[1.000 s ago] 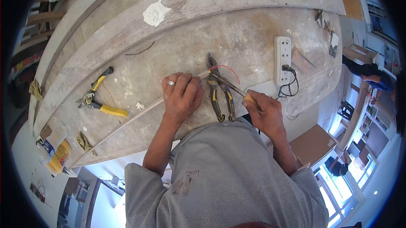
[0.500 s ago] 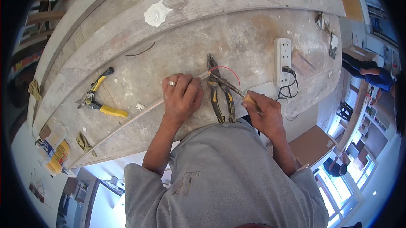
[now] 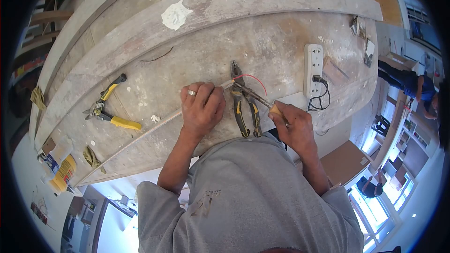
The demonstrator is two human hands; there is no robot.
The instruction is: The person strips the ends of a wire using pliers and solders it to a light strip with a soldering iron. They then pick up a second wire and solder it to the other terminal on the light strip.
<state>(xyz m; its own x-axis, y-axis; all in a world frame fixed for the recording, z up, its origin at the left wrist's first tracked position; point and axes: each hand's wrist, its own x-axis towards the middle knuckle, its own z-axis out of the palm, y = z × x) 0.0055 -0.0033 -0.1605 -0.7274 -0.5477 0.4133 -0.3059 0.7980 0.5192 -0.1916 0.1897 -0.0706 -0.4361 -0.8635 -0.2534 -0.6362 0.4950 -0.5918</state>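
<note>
My left hand [image 3: 202, 107] is closed over a long thin pale strip [image 3: 161, 122], pressing it on the worktable [image 3: 276, 35]. A red wire [image 3: 257, 80] curves away from the strip's end. In my right hand [image 3: 295, 126] is a soldering iron [image 3: 258, 97] with a pale wooden handle, its metal shaft slanting to the strip's end. Beneath that end lie black-and-yellow pliers [image 3: 242, 112], jaws pointing away from me. The exact contact at the tip is too small to make out.
A white power strip [image 3: 313, 60] with a black plug lies on the right. Yellow-handled snips [image 3: 110, 105] rest on the left. A curved wooden piece [image 3: 243, 0] spans the far side. Bottles [image 3: 63, 173] stand at the left edge. Another person [image 3: 422, 86] is off to the right.
My hands, the strip and the iron keep nearly the same positions. The view shifts very slightly. The person at the far right has moved their arms.
</note>
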